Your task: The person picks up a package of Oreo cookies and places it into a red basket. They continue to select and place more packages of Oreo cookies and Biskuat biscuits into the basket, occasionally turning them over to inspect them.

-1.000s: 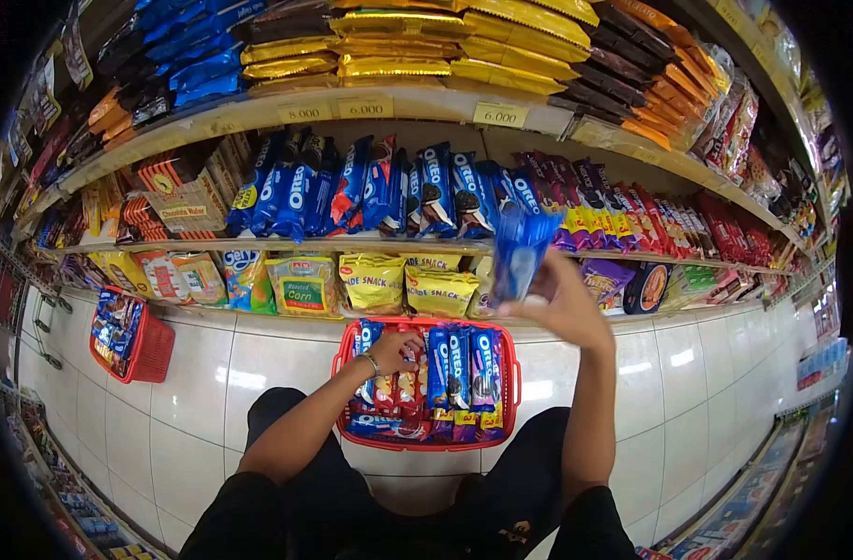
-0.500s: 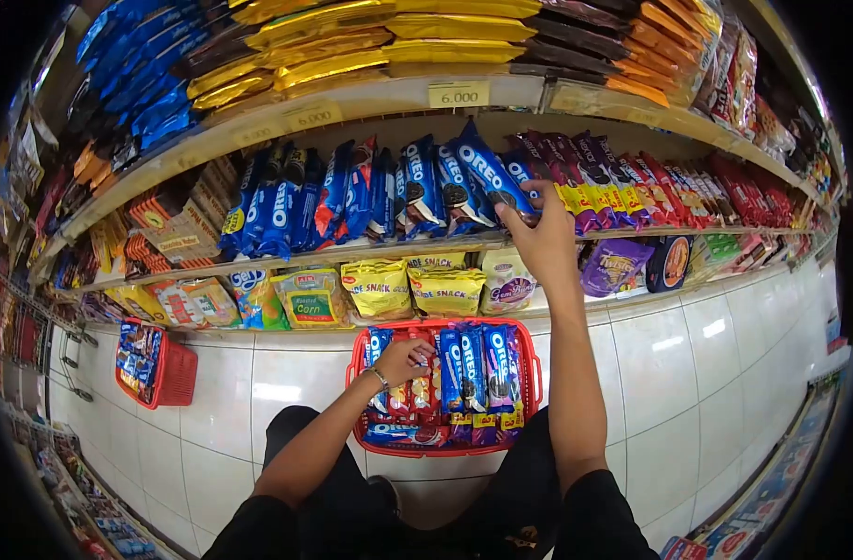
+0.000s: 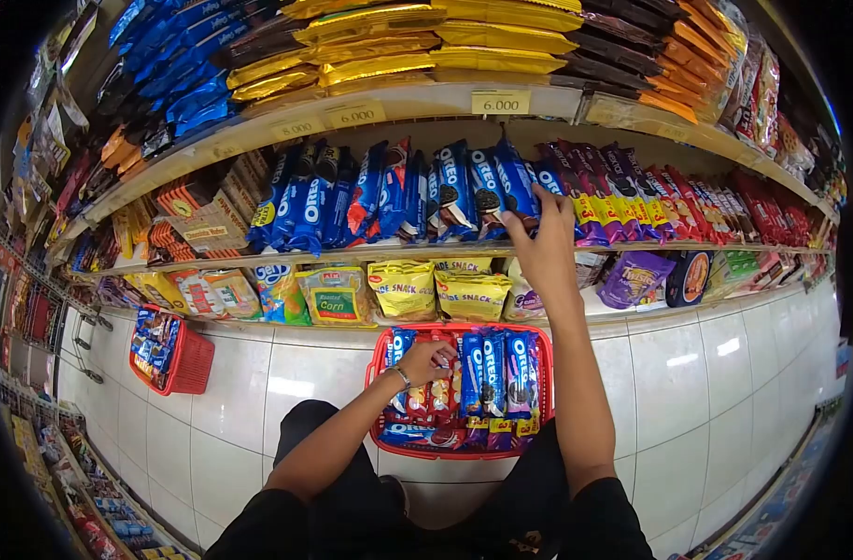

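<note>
My right hand reaches to the middle shelf, its thumb and fingers closed around the lower part of a blue Oreo cookie pack. That pack stands in the row beside another Oreo pack. My left hand hovers low over or rests on red snack packs in the red shopping basket; contact is hard to make out. Its fingers are loosely bent and apart, with nothing visible held. Upright Oreo packs fill the basket's right part, and one Oreo pack lies flat in front.
A second red basket with blue packs stands on the tiled floor at left. Above runs a shelf edge with a price tag. Purple packs adjoin the Oreos. Yellow snack bags line the bottom shelf.
The Oreo pack at my right hand has gone from leaning left to more upright in the row. My view has shifted slightly; my left hand stays over the basket.
</note>
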A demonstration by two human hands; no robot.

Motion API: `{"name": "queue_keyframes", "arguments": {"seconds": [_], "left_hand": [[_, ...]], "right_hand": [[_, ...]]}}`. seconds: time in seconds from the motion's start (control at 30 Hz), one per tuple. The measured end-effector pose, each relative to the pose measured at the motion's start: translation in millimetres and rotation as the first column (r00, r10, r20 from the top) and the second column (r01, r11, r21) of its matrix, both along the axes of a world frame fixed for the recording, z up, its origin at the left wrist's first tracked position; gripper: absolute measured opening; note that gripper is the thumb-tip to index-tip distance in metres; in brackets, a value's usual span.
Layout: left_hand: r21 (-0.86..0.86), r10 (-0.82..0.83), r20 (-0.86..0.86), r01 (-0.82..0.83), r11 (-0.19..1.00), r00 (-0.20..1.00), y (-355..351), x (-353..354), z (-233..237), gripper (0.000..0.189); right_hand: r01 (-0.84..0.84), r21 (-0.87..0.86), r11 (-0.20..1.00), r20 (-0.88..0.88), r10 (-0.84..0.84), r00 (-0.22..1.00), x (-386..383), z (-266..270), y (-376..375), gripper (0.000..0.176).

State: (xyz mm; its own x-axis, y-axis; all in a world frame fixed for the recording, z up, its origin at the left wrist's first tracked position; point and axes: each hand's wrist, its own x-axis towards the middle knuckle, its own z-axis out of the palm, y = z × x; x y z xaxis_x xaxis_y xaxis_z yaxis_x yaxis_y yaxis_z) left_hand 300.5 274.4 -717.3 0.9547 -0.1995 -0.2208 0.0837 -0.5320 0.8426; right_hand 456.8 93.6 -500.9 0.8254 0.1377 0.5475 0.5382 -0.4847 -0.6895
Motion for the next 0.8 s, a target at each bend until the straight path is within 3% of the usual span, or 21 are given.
{"name": "queue_keyframes", "arguments": {"seconds": [0.1,0.17,0.23,0.3,0.37,0.43,0.47,0.57,0.8], "left_hand": [[-0.037,0.022,-0.002,-0.022,0.999,1.0,-0.6,-0.6,-0.5,0.037],[-0.028,0.019,0.022,-0.018,0.999,1.0,-0.3,-1.5,-2.0,0.036],[-0.047,0.018,0.022,-0.017,0.999,1.0,-1.0,-1.8,1.1,0.035],[-0.031,0.032,0.037,-0.031,0.999,0.999,-1.9,-3.2,1.3,0.035],[-0.045,0.03,0.018,-0.029,0.999,0.999,-1.6,-3.0,-0.1,0.034],[-0.041,0.024,0.027,-0.023,0.999,0.999,0.5,-2.9,-3.1,0.034],[-0.046,0.017,0.02,-0.016,0.999,1.0,1.1,-3.3,-4.8,0.034],[-0.058,0.011,0.015,-0.01,0.998,1.0,1.8,-3.6,-6.2,0.033],[-0.052,0.011,0.007,-0.011,0.999,1.0,1.7,1.3,-5.0,0.033]], "right_hand": [[0.036,-0.031,0.999,0.021,-0.036,0.999,5.8,-2.8,0.8,0.053],[0.124,0.042,0.991,-0.079,-0.12,0.99,5.8,-0.7,5.5,0.051],[0.104,0.003,0.995,-0.087,-0.103,0.991,9.3,-2.6,8.1,0.051],[0.2,-0.071,0.977,0.033,-0.198,0.98,5.1,-1.6,13.0,0.052],[0.177,0.003,0.984,0.033,-0.177,0.984,-1.4,6.2,17.8,0.048],[0.001,-0.096,0.995,0.117,0.01,0.993,-8.6,13.1,18.7,0.044],[-0.002,-0.201,0.98,0.157,0.034,0.987,-14.4,14.1,19.0,0.041],[-0.082,-0.302,0.95,0.154,0.133,0.979,-9.0,6.3,15.7,0.039],[-0.189,-0.335,0.923,0.106,0.237,0.966,-22.6,23.0,12.7,0.043]]}}
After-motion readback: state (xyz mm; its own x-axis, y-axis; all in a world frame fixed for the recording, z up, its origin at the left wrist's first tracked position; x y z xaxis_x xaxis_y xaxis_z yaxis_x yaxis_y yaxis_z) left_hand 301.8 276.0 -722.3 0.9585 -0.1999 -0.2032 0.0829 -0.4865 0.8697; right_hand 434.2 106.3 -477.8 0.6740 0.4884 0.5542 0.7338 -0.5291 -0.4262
